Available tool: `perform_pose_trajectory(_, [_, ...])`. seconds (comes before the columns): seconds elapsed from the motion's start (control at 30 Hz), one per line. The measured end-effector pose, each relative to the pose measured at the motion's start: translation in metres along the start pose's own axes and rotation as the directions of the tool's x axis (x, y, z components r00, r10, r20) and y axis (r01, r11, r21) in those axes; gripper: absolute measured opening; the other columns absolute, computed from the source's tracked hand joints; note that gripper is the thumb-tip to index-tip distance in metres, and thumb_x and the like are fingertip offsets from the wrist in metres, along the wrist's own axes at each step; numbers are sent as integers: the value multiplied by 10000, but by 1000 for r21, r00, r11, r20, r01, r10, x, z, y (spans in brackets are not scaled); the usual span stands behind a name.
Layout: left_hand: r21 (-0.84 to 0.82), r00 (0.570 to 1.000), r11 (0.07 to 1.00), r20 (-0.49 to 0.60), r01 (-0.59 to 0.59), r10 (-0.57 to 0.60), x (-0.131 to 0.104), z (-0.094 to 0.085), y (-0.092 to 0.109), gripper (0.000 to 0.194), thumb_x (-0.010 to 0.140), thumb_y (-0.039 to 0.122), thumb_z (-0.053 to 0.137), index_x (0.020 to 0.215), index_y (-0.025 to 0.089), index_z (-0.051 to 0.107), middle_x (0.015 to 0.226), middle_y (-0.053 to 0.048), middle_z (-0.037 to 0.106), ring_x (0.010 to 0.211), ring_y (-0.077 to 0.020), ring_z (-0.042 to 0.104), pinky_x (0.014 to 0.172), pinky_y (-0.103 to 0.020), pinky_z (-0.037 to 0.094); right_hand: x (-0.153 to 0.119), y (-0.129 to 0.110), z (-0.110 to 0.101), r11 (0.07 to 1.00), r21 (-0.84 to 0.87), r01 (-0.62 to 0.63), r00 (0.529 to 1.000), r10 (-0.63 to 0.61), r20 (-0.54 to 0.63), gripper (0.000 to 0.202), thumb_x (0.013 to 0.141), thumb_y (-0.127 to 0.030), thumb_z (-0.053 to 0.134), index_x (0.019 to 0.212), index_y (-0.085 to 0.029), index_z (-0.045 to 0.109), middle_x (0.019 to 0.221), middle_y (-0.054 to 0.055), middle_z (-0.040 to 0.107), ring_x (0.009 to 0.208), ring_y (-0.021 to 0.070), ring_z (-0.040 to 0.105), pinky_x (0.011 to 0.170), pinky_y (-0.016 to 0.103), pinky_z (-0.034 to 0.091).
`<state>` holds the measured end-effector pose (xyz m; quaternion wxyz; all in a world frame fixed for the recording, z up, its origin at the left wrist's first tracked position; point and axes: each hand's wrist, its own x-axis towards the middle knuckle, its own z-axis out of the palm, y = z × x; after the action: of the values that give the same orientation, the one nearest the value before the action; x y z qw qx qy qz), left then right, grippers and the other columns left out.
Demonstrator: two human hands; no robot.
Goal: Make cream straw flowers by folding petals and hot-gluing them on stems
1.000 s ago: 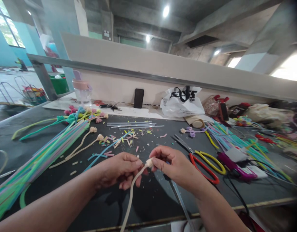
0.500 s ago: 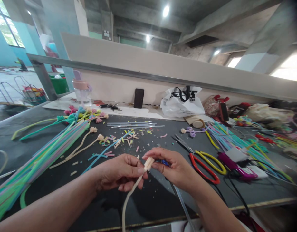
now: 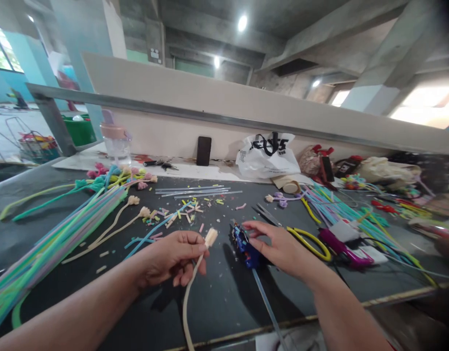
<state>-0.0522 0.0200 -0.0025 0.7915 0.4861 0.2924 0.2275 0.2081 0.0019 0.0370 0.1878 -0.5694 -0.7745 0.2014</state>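
Observation:
My left hand (image 3: 177, 254) is closed, pinching a cream chenille stem (image 3: 190, 297) just below its thick tufted head (image 3: 210, 238). The stem's long tail hangs down past the table's front edge. Beside a blue glue gun (image 3: 246, 248) is my right hand (image 3: 279, 246), fingers apart and curved over its right side; whether they touch it I cannot tell. A clear glue stick (image 3: 264, 300) sticks out from the back of the gun toward me. Yellow-handled scissors (image 3: 308, 243) lie right of that hand, partly covered by it.
Bundled coloured stems (image 3: 82, 219) lie at left, more stems (image 3: 330, 207) at right. Two cream flower-headed stems (image 3: 118, 222) lie near cut scraps (image 3: 188, 210). Clear glue sticks (image 3: 195, 190), a phone (image 3: 203, 151), a bottle (image 3: 115, 141), a white bag (image 3: 266, 156) and a magenta corded tool (image 3: 345, 249) are around.
My right hand has left the cream stem's head and moved right and down to the blue glue gun, opening. My left hand keeps the stem and has shifted slightly left. The view has turned a little.

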Motion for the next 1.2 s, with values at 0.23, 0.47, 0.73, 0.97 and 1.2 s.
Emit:
perform_pose_trajectory(0.23, [2,999,1000,-31,-5,5,0,-2,2,189,808,328,552,795,142,521,635,-23,633,327,-40,485,261,-93,305,-21,23,4,919,-395,-16,994,59,97,672,605,-79,499,1267,-175,430,1324,91,440,1223,254,374,1019,409,278])
perform_pose_trajectory(0.47, [1,999,1000,-49,-9,9,1,-3,2,189,803,327,558,789,143,516,639,-22,632,325,-38,483,261,-94,292,-2,12,25,871,-482,-101,995,83,-57,498,576,15,450,1043,-141,526,1050,128,578,972,265,550,805,350,401])
perform_pose_trajectory(0.73, [-41,998,997,-21,-60,59,-2,-2,3,184,810,319,555,791,138,525,624,-24,628,326,-37,483,276,-96,323,-16,-15,7,995,63,82,962,-62,-266,84,721,-231,519,799,-204,525,722,2,556,646,170,540,583,257,413])
perform_pose_trajectory(0.97, [-58,994,993,-39,-104,102,0,-3,1,195,794,337,572,790,149,522,617,-7,612,326,-47,491,261,-100,305,-16,-36,10,975,72,208,973,-199,-116,187,794,-228,507,623,-199,437,638,-27,466,571,128,473,514,243,344])
perform_pose_trajectory(1.2, [-18,989,992,-76,-126,124,1,-2,-1,219,776,358,586,802,146,537,616,-4,605,327,-46,488,267,-102,313,-18,-33,16,974,11,225,965,-222,-141,201,744,-156,534,599,-208,405,631,-32,446,561,125,474,505,244,332])
